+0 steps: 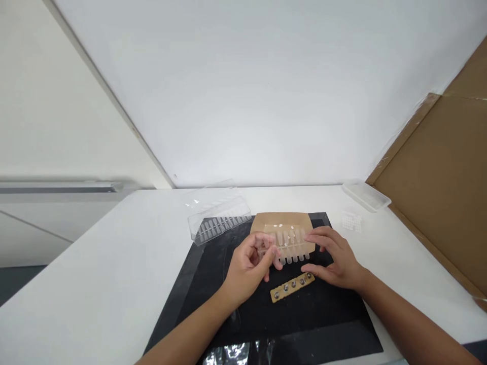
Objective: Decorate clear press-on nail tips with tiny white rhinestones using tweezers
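A strip of clear false nail tips (291, 248), two rows joined by a middle bar, is pinched at its left end by my left hand (249, 261). It hangs above a tan paper tray (262, 221) with a few small white pieces on it. At the strip's right end is my right hand (337, 258), its thumb and index finger spread apart; the index fingertip is close to the strip, and I cannot tell if it touches. Just below the hands lies a yellowish bar with round metal studs (292, 287).
A black mat (304, 319) covers the front of the white table (125, 284). Behind it on the left sits a clear box of nail tips (220, 220). At the back right are a translucent tray (366, 195) and a sheet of small clear pieces (352, 221), near a cardboard panel (445, 167).
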`<state>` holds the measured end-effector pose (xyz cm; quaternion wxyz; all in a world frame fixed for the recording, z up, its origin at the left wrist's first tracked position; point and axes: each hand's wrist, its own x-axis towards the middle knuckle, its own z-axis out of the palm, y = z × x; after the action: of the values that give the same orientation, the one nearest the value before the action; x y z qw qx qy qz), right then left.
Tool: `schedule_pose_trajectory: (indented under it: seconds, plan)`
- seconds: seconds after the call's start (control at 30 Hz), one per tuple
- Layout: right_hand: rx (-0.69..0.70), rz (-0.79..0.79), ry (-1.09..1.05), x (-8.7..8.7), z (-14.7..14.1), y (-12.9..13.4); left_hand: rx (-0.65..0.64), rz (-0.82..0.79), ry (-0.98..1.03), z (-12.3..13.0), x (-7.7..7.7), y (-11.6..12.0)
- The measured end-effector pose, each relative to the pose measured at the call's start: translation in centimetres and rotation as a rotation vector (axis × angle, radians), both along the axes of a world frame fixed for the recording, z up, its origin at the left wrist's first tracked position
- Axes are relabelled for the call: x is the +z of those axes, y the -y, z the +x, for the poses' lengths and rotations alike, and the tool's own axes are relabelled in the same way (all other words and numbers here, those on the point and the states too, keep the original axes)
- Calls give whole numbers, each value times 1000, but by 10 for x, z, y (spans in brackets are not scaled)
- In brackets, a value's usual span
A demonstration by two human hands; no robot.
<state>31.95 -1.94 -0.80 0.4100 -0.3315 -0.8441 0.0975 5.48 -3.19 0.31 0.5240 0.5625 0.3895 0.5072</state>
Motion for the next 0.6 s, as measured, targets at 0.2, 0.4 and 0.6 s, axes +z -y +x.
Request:
schedule_pose_trajectory:
  seconds: [0.2,0.4,0.6]
  plan:
    - [15,144,34,0,1,-4,17,24,-23,0,-4,1]
    - [61,229,98,5,4,-7,12,38,-44,-1,-9,0]
    - [59,312,88,10,1,-6,9,39,-48,-1,-10,0]
